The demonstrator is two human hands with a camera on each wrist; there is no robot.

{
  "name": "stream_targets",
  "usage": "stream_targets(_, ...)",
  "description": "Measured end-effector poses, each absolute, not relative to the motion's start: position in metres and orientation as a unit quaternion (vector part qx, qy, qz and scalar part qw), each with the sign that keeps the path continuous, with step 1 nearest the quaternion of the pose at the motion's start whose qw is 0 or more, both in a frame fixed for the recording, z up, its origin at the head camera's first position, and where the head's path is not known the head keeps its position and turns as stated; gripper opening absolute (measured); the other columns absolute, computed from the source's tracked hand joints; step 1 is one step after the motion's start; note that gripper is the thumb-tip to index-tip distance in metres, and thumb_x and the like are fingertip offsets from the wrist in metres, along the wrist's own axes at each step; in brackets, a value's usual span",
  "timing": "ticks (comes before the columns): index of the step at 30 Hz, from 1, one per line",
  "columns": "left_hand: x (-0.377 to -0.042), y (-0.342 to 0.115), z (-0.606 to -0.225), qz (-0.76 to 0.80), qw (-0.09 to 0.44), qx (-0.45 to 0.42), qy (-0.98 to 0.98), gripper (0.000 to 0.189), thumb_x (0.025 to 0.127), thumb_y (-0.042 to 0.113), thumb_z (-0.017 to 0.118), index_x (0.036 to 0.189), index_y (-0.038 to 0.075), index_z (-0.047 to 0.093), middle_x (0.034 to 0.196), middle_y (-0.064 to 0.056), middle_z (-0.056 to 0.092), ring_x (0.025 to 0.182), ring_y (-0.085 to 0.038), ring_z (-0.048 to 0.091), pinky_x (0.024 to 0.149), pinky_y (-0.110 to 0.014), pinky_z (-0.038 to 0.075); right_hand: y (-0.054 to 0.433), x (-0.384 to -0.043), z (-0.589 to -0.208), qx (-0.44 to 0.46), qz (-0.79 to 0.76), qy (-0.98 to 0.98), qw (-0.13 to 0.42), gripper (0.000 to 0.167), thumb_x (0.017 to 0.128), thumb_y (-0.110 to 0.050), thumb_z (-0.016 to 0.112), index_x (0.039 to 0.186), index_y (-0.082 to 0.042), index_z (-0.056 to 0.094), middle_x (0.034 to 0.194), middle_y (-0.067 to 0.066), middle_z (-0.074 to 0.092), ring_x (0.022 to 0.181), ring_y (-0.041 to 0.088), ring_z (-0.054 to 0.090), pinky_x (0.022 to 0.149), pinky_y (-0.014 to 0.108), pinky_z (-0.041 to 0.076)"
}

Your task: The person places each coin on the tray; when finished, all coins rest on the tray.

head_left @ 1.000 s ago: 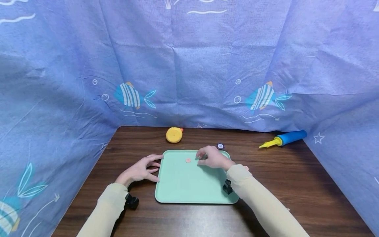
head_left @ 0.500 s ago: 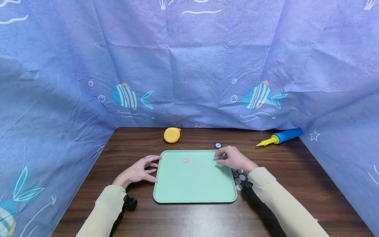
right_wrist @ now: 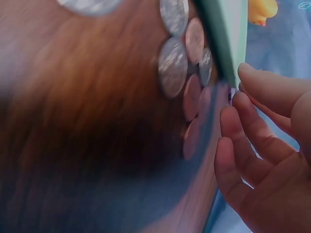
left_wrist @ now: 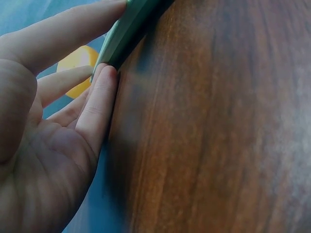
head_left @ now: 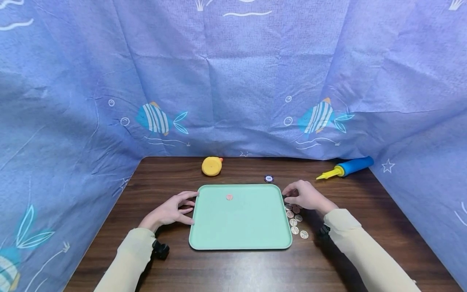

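Observation:
In the head view, a mint-green tray (head_left: pixel 240 227) lies flat on the table with one copper coin (head_left: pixel 229 197) near its far side. My left hand (head_left: pixel 170 209) rests its spread fingertips against the tray's left edge; the left wrist view shows those fingers (left_wrist: pixel 95 109) nearly straight at the rim. Beyond the tray's right edge, my right hand (head_left: pixel 304 194) hovers over the far end of a group of silver and copper coins (head_left: pixel 294 230). In the right wrist view, its fingers bend loosely beside the tray's rim, with nothing visible between them.
A dark poker chip (head_left: pixel 268 178) lies just behind the tray. Farther back are a yellow rubber duck (head_left: pixel 212 166), tipped with its base showing, and a blue pump (head_left: pixel 357 165) with a yellow nozzle. A blue fish-print cloth (head_left: pixel 233 81) surrounds the brown wooden table (head_left: pixel 219 271).
My right hand has moved right, from above the tray to beyond its right edge, and the coins there now show. My left hand has stayed at the tray's left edge.

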State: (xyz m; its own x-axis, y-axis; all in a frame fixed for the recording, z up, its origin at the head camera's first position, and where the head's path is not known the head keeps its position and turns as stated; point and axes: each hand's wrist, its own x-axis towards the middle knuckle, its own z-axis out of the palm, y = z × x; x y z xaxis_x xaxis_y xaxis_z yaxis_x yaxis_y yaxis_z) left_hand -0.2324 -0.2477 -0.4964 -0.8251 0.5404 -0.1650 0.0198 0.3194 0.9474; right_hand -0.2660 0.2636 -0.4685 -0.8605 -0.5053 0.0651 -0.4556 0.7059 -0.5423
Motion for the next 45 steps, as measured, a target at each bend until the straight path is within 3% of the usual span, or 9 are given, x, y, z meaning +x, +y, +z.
stream_targets(4, -0.233, -0.248, -0.497, 0.555, 0.233, 0.182, 0.777, 0.098, 0.081, 0.007, 0.091, 0.163, 0.005, 0.037, 0.165, -0.018, 0.029, 0.14, -0.038, 0.047, 0.111, -0.029, 0.052, 0.271, -0.264, -0.472, -0.261, -0.273, 0.925, 0.045, 0.011, 0.088, -0.006, 0.082, 0.098, -0.008, 0.081, 0.087, -0.005, 0.076, 0.074, 0.006, 0.065, 0.072, 0.03, 0.058)
stream_targets(8, -0.233, -0.249, -0.497, 0.554, 0.23, 0.192, 0.777, 0.098, 0.082, 0.007, 0.091, 0.163, 0.003, 0.035, 0.165, -0.021, 0.027, 0.14, -0.039, 0.046, 0.112, -0.03, 0.051, 0.278, -0.263, -0.473, -0.259, -0.267, 0.926, 0.06, 0.008, 0.086, -0.005, 0.083, 0.094, -0.008, 0.08, 0.077, -0.007, 0.073, 0.067, 0.006, 0.064, 0.066, 0.026, 0.055)
stream_targets(14, -0.233, -0.252, -0.499, 0.555, 0.226, 0.199, 0.776, 0.097, 0.083, 0.006, 0.09, 0.163, 0.002, 0.035, 0.165, -0.023, 0.026, 0.14, -0.041, 0.045, 0.113, -0.032, 0.051, 0.281, -0.264, -0.471, -0.253, -0.251, 0.932, 0.069, 0.009, 0.085, -0.008, 0.084, 0.093, -0.009, 0.08, 0.084, -0.006, 0.074, 0.073, 0.006, 0.062, 0.066, 0.025, 0.054)
stream_targets(27, -0.232, -0.251, -0.498, 0.555, 0.225, 0.199, 0.776, 0.097, 0.082, 0.006, 0.09, 0.163, 0.002, 0.035, 0.164, -0.023, 0.027, 0.14, -0.041, 0.045, 0.113, -0.032, 0.051, 0.275, -0.264, -0.467, -0.227, -0.243, 0.94, 0.082, 0.009, 0.084, -0.005, 0.084, 0.086, -0.011, 0.077, 0.072, -0.008, 0.069, 0.066, 0.008, 0.06, 0.063, 0.027, 0.053)
stream_targets(39, -0.232, -0.251, -0.499, 0.559, 0.227, 0.198, 0.772, 0.097, 0.082, 0.004, 0.09, 0.162, 0.001, 0.035, 0.164, -0.024, 0.026, 0.14, -0.041, 0.045, 0.114, -0.036, 0.05, 0.266, -0.266, -0.464, -0.167, -0.245, 0.94, 0.167, 0.012, 0.089, -0.002, 0.079, 0.089, -0.008, 0.07, 0.076, 0.0, 0.067, 0.066, 0.015, 0.062, 0.061, 0.03, 0.055)
stream_targets(45, -0.232, -0.251, -0.498, 0.56, 0.228, 0.197, 0.772, 0.097, 0.082, 0.004, 0.09, 0.162, 0.0, 0.035, 0.165, -0.024, 0.026, 0.14, -0.041, 0.045, 0.114, -0.036, 0.05, 0.265, -0.267, -0.462, -0.158, -0.24, 0.941, 0.179, 0.014, 0.087, 0.0, 0.08, 0.089, -0.008, 0.068, 0.075, 0.001, 0.066, 0.065, 0.015, 0.063, 0.061, 0.03, 0.055)
